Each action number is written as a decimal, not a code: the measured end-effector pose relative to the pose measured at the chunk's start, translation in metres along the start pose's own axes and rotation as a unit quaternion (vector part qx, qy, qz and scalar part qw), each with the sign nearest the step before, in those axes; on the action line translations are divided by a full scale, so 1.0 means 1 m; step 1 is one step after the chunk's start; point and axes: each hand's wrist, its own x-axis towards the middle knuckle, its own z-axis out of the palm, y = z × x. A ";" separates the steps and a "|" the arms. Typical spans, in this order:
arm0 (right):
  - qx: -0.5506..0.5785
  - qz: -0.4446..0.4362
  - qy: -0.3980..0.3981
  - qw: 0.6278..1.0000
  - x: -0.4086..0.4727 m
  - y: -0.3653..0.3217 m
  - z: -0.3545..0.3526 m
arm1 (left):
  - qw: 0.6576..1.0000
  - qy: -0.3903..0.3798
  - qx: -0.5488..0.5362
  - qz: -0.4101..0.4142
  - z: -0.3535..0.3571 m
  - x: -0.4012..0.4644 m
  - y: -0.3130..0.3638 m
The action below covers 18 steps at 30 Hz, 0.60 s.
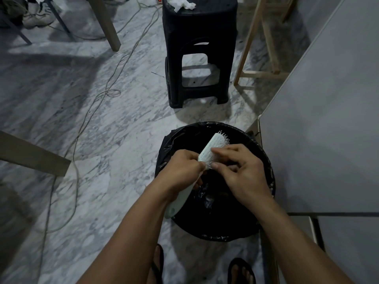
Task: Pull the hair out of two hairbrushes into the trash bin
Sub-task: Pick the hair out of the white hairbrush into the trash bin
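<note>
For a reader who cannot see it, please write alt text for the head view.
A left hand holds a white brush over a black-lined bin while the right hand picks at its bristles. A black stool stands behind on the marble floor.

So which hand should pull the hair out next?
Right. The right hand is free, its fingers already at the brush bristles over the bin; the left hand grips the handle.
</note>
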 end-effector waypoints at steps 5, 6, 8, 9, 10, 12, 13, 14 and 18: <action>-0.079 -0.050 0.023 0.995 0.003 0.003 -0.006 | 0.999 0.031 0.002 -0.010 -0.007 -0.002 0.000; -0.103 -0.010 0.003 0.995 0.003 0.004 -0.010 | 0.998 0.055 0.001 -0.010 -0.010 -0.001 0.000; -0.176 0.075 -0.044 0.981 0.003 0.011 -0.017 | 0.996 0.087 -0.008 -0.005 -0.015 0.001 -0.001; -0.215 0.105 -0.058 0.969 0.004 0.015 -0.020 | 0.995 0.095 -0.007 -0.001 -0.016 0.002 -0.002; -0.251 0.127 -0.065 0.957 0.005 0.020 -0.023 | 0.995 0.104 0.001 0.003 -0.017 0.002 -0.002; -0.301 0.168 -0.067 0.936 0.006 0.024 -0.027 | 0.990 0.134 0.038 0.016 -0.018 0.003 -0.004; -0.311 0.189 -0.071 0.929 0.006 0.024 -0.029 | 0.986 0.153 0.059 0.022 -0.019 0.004 -0.005; -0.314 0.205 -0.082 0.923 0.005 0.023 -0.030 | 0.983 0.169 0.069 0.028 -0.021 0.004 -0.004; -0.300 0.205 -0.157 0.918 0.006 0.016 -0.029 | 0.984 0.149 0.081 0.050 -0.018 0.001 -0.002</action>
